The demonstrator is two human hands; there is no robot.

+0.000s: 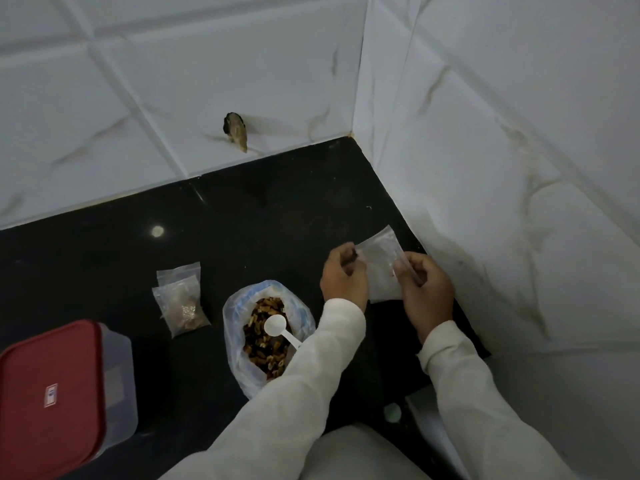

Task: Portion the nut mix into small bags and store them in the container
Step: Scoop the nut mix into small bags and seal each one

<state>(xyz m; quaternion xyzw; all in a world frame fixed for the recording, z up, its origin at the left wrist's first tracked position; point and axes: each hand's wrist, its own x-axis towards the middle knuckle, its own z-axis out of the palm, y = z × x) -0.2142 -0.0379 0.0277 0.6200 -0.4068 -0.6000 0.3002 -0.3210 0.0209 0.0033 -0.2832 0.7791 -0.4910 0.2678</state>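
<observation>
Container [119, 375], near left: red lid on, cloudy plastic walls; beyond it, filled small bags [181, 306], clear crinkled film, overlapped on the black counter [104, 254]. Centre: nut mix [263, 344] in a soft open sack, white plastic spoon [277, 327] resting in it, handle toward the left sleeve. Right: empty small bag [381, 268], flat and clear, pinched at either edge by left hand [343, 278] and right hand [427, 289]; the spoon lies to its left, nearer the left hand.

No readable words or numbers turned up anywhere. The red lid [41, 358] of the container [119, 382] carried one small sticker [52, 394], but its print was too blurred to read.
</observation>
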